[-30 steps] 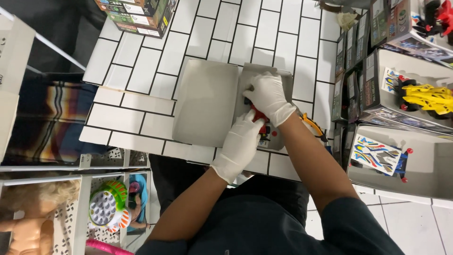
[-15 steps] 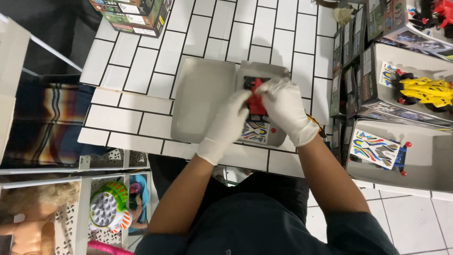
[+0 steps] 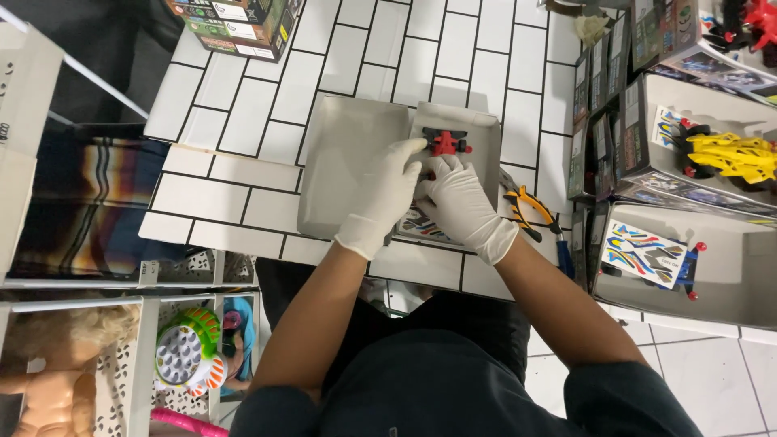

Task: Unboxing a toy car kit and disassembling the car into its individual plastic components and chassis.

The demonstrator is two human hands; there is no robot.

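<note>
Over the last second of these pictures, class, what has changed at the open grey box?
The small red toy car chassis moved away from the person, out of the white-gloved right hand, and now lies uncovered in the open grey cardboard box. The gloved left hand touches it. The orange-handled pliers stayed put.

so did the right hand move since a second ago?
Yes. The right hand slid from the far edge of the small grey box back toward the person, onto its near end; the orange-handled pliers now lie uncovered beside it.
</note>
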